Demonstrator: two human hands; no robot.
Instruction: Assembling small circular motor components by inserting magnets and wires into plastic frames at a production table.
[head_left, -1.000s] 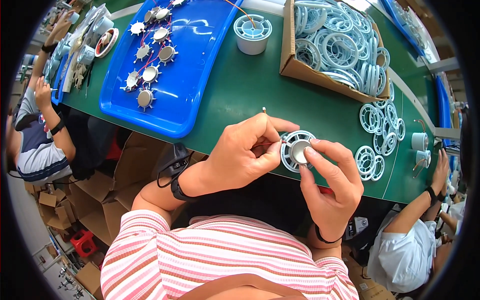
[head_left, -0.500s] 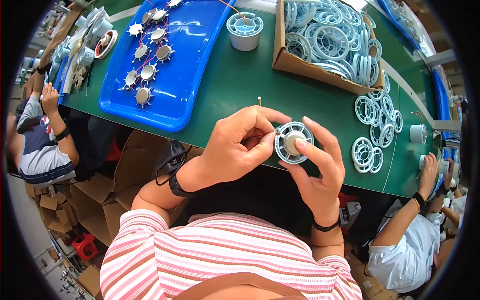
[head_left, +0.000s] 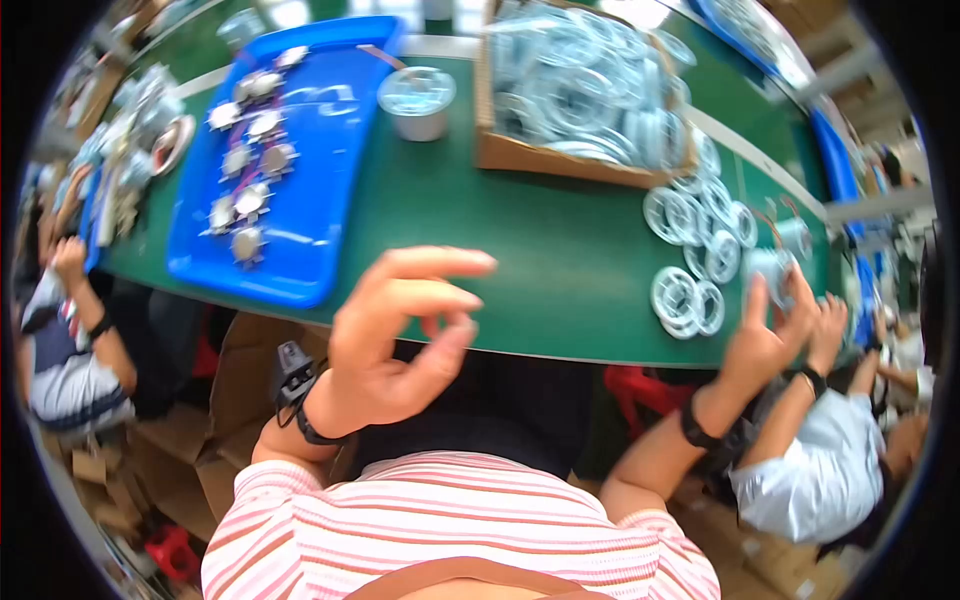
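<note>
My left hand (head_left: 405, 335) is over the near edge of the green table, fingers apart and bent, with nothing in them. Far to the right, my right hand (head_left: 770, 335) has its thumb and fingers around a light blue cup-shaped part (head_left: 767, 264), which is blurred by motion. Just behind it stands a second light blue cup (head_left: 796, 237). Loose light blue spoked rings (head_left: 677, 297) lie left of my right hand. Whether the held cup touches the table I cannot tell.
A blue tray (head_left: 330, 200) holds several round metal discs with wires. Beside it stands a white cup (head_left: 418, 115) with a wire. A cardboard box (head_left: 560, 167) is heaped with rings. A co-worker's hand (head_left: 826, 335) is close to my right hand; another person sits at the left.
My hands have parted. The round spoked part with a disc has left my left hand; my right hand has swung far right and is around a cup. The view has shifted.
</note>
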